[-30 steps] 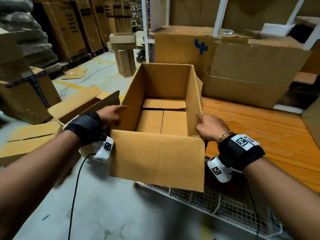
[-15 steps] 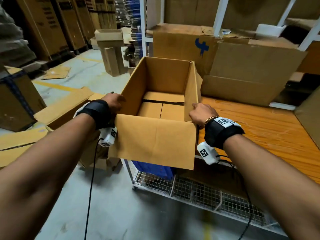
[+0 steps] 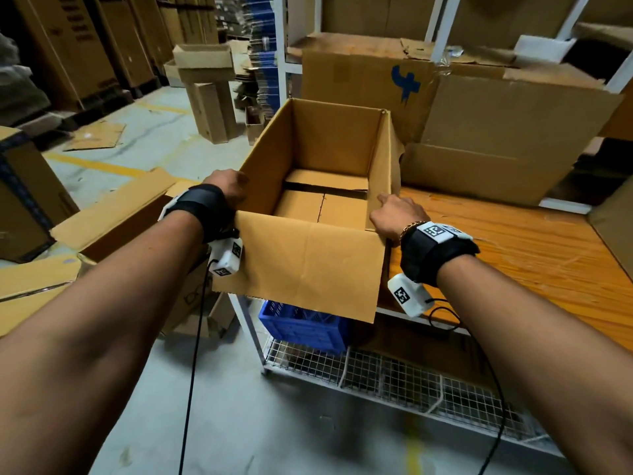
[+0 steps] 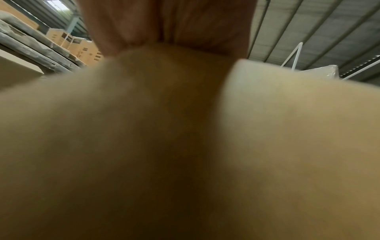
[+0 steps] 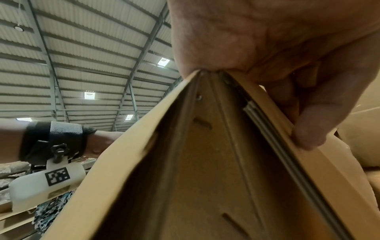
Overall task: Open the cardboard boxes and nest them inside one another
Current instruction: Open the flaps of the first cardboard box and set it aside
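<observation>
At the corner of the wooden table (image 3: 534, 265), in a warehouse stacked with cartons, you hold the open cardboard box (image 3: 308, 265) by its two near corners, its near flap hanging out over the table's edge. From how things lie, I judge one box opened: top flaps spread, bottom flaps folded shut with a dark gap across them, nothing inside yet. Nesting has not begun; the other boxes, such as the large worn box (image 3: 479, 132) behind on the table and the flattened cardboard (image 3: 113, 214) to your left, are still to be opened and fitted in.

Your left hand (image 3: 229, 186) wraps the left wall's top edge, fingers curled over it. Your right hand (image 3: 397, 214) holds the right near corner.

The head view shows the box whole but hides your right fingers. The right wrist view shows that grip: thumb and fingers (image 5: 310, 129) pinching the doubled cardboard edge. The left wrist view gives only blurred cardboard close against the lens and palm (image 4: 164, 24) above, so its finger hold cannot be told there.
</observation>
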